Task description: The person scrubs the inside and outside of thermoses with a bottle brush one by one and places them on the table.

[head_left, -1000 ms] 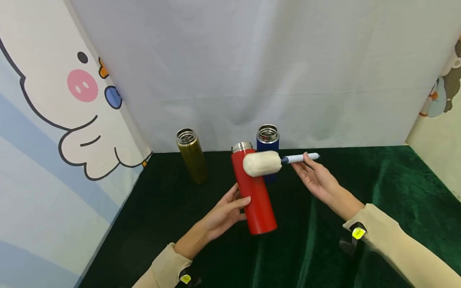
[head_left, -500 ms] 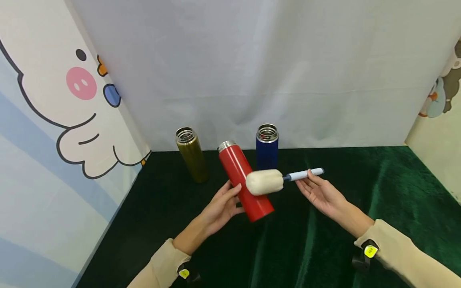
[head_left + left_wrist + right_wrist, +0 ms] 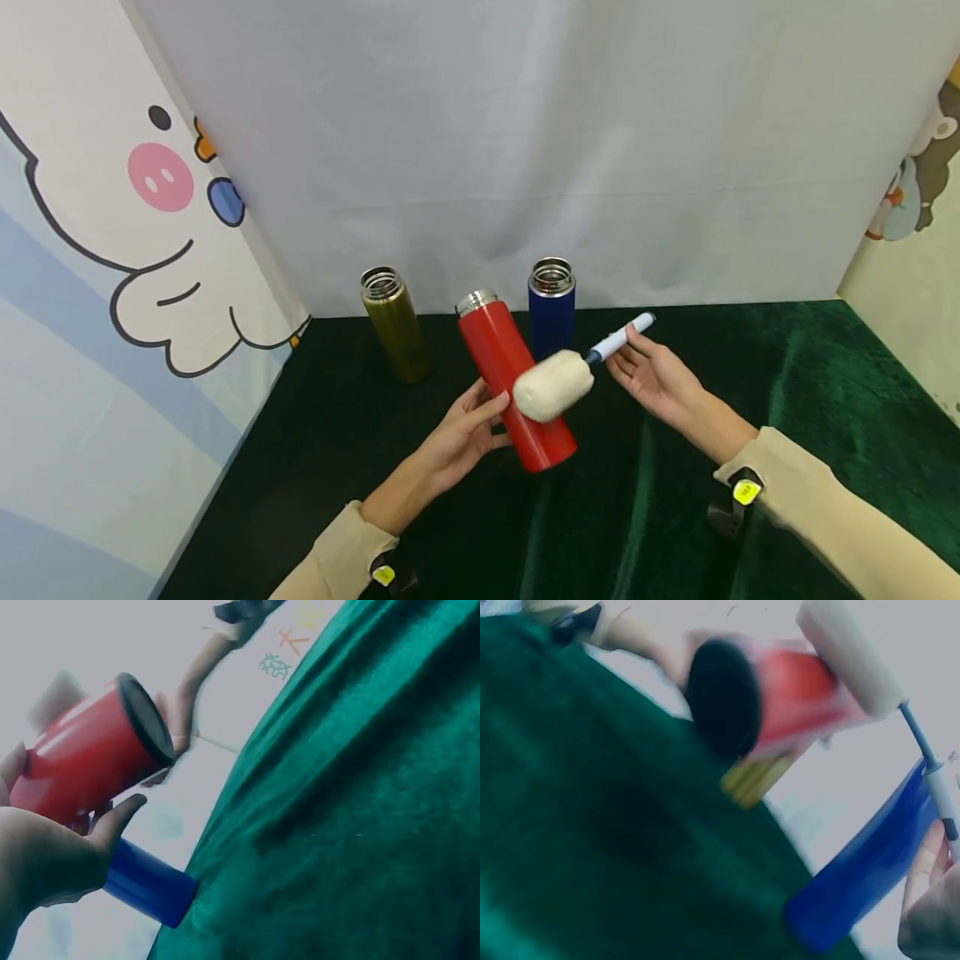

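My left hand (image 3: 459,442) grips a red metal flask (image 3: 497,350) round its lower body; the flask leans left, its bare steel mouth up and its lid off. In the left wrist view the dark base of the red flask (image 3: 82,761) faces the camera. With my right hand (image 3: 656,375) I pinch the pale handle (image 3: 622,335) of a bottle brush between thumb and fingers. Its thick cream sponge head (image 3: 553,386) lies across the front of the red flask in the head view. The right wrist view shows that cream head (image 3: 851,656) alongside the red body.
Behind the hands stand an olive-gold flask (image 3: 397,329) on the left and a blue flask (image 3: 551,312) in the middle, both lidless. Dark green velvet cloth (image 3: 675,508) covers the table. A pale curtain (image 3: 585,150) hangs along the back edge, with cartoon-printed panels at both sides.
The red flask has swung to a steeper lean, its mouth shifting left. The brush head has dropped from near the flask's neck to its lower body, and the brush now slants more.
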Demonstrator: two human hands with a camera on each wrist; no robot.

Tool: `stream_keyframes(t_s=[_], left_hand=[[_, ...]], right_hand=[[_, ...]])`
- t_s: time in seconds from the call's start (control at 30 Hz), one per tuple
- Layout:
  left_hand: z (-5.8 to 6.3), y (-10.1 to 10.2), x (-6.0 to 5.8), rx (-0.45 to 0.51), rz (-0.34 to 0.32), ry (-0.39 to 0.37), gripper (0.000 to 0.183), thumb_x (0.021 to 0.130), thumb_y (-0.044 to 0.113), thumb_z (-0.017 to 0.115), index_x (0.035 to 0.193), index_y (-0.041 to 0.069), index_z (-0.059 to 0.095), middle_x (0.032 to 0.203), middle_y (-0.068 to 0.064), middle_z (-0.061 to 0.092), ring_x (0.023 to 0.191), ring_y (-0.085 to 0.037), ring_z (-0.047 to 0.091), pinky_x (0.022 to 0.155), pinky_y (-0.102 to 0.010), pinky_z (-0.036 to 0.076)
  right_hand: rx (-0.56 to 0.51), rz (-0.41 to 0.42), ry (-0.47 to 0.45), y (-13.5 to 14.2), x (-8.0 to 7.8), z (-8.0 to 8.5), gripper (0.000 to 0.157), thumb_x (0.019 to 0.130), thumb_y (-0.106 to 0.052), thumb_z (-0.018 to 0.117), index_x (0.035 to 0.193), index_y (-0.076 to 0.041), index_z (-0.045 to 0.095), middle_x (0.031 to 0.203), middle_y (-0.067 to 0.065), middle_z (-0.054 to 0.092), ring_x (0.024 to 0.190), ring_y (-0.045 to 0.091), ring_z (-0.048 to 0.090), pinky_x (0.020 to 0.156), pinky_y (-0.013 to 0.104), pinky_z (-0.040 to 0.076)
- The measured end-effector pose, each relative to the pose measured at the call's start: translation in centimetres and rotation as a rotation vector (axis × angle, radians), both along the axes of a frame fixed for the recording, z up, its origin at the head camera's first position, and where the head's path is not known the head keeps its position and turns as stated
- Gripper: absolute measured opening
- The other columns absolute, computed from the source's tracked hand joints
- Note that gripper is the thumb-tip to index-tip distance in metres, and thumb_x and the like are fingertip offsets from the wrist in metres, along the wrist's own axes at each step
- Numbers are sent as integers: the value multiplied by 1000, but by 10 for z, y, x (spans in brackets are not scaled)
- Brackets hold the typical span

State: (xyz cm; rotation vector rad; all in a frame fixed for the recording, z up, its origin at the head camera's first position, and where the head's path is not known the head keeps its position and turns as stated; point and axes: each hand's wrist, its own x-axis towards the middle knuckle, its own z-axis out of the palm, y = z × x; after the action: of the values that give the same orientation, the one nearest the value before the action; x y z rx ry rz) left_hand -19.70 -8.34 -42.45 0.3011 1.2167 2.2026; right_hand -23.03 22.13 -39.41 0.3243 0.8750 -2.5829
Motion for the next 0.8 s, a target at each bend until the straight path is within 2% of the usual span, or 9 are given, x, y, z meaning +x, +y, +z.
stream_keyframes(t_s=[0.07,0.13,0.23,0.3,0.4,0.47,0.53,0.73,0.8], left_hand=[[-1,-1,3,-13,-10,9,58,107,18,51,159,19,26,147,0,50,128,-17,57,106,-45,51],[-2,-2,4,12,-31,13,59,107,18,52,159,19,25,148,-1,49,129,-18,57,106,-46,51],[-3,-6,6,66,-56,23,61,106,18,53,159,18,23,148,-1,49,130,-19,56,106,-45,52],[-3,-9,6,110,-65,16,63,107,20,52,160,19,20,149,-1,49,131,-19,56,106,-43,52],[-2,-11,3,159,-60,-10,60,108,22,48,161,23,18,149,0,49,131,-18,55,107,-40,52],[-1,-11,0,173,-44,-21,57,109,21,46,160,23,21,148,1,50,131,-17,54,107,-39,51],[0,-10,-3,167,-21,-24,51,109,18,44,157,22,27,145,1,52,129,-17,54,107,-39,51],[4,-2,-6,157,11,-20,37,109,12,39,145,16,40,136,1,58,124,-15,56,105,-39,51],[4,0,-6,156,8,-24,37,109,12,39,146,16,39,137,1,57,125,-16,56,105,-39,50]], right_hand=[[-65,-40,10,-7,-6,11,34,104,-19,55,131,-22,35,109,2,65,103,13,67,100,23,54],[-142,-76,8,-12,-9,20,38,103,-15,56,135,-21,36,111,7,66,120,17,65,109,25,49],[-221,-100,-8,-16,-10,23,45,103,-11,54,142,-18,34,116,12,64,147,16,43,118,27,38],[-234,-90,-30,-17,-7,19,46,104,-10,53,144,-18,33,117,13,62,154,14,30,120,28,35],[-211,-66,-68,-11,4,10,43,104,-10,53,142,-17,34,119,12,62,146,18,43,120,29,36],[-179,-46,-86,-6,12,4,41,104,-11,54,140,-20,34,122,9,62,132,18,54,119,28,40],[-144,-26,-91,-1,19,-1,42,105,-14,55,138,-24,32,123,6,59,119,17,60,114,27,45],[-7,53,-46,12,33,-13,38,108,-25,49,137,-29,25,116,-2,59,106,12,58,92,26,55],[35,68,-26,15,34,-15,45,108,-27,47,144,-29,20,113,-4,61,105,11,59,90,25,55]])
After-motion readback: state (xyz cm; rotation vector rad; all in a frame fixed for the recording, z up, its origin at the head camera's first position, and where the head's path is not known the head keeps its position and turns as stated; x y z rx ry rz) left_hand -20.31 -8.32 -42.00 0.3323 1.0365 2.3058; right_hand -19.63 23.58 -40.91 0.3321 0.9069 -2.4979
